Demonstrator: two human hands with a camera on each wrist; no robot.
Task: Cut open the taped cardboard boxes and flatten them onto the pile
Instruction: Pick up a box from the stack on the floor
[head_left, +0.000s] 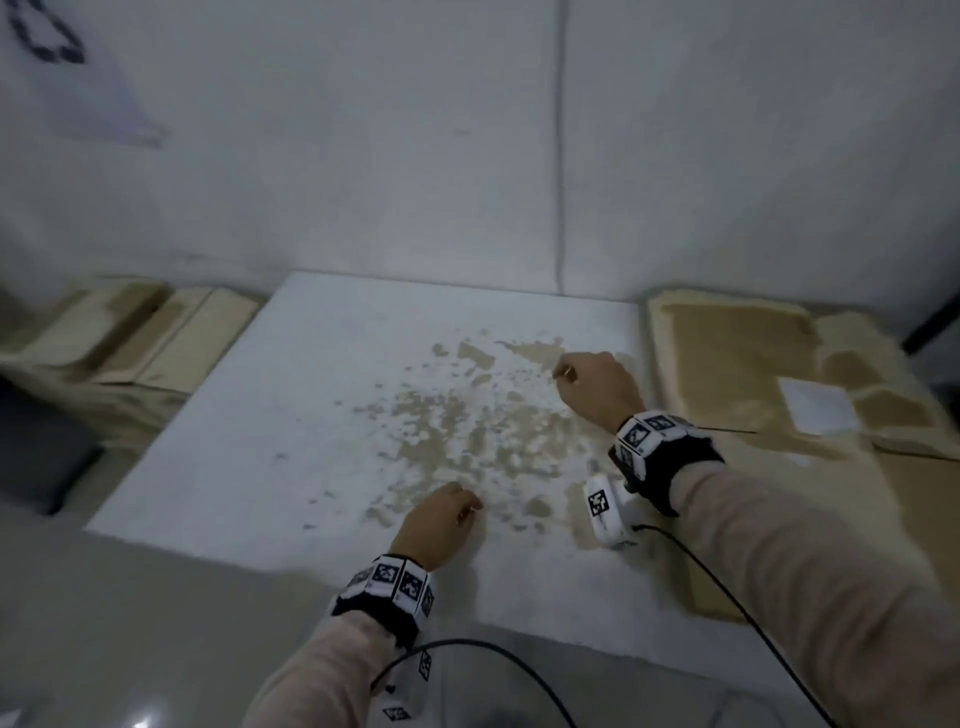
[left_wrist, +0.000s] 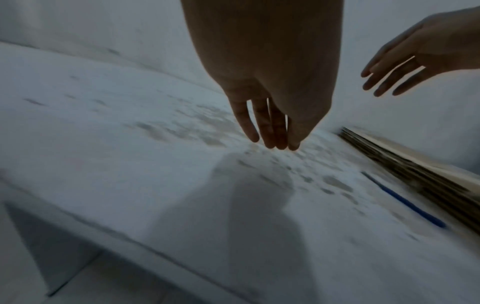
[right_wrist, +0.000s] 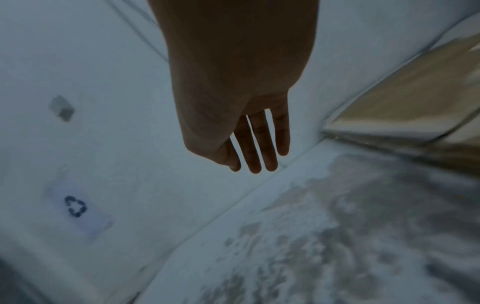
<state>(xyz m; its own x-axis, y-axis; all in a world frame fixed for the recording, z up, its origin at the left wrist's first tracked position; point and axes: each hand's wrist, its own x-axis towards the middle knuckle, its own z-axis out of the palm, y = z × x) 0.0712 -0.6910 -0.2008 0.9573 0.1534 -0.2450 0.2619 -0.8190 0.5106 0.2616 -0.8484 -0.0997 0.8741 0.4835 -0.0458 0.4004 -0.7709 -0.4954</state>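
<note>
Both my hands hover empty over a white table (head_left: 249, 447) whose top is worn into brown patches. My left hand (head_left: 447, 514) is near the front middle, and its fingers (left_wrist: 270, 131) hang straight and loose. My right hand (head_left: 597, 389) is further back and to the right, its fingers (right_wrist: 255, 144) straight too; it also shows in the left wrist view (left_wrist: 410, 65). Cardboard boxes (head_left: 156, 338) stand off the table's left edge. A pile of flattened cardboard (head_left: 727, 364) lies along the right edge. A slim blue tool (left_wrist: 405, 200) lies on the table beside that pile (left_wrist: 420, 174).
A white wall closes off the table's far edge, with a recycling-symbol sheet (right_wrist: 76, 206) on it. A white label (head_left: 815, 405) lies on the flattened pile. A dark object (head_left: 36, 452) sits low at the left. Black cables (head_left: 727, 597) trail from my wrists.
</note>
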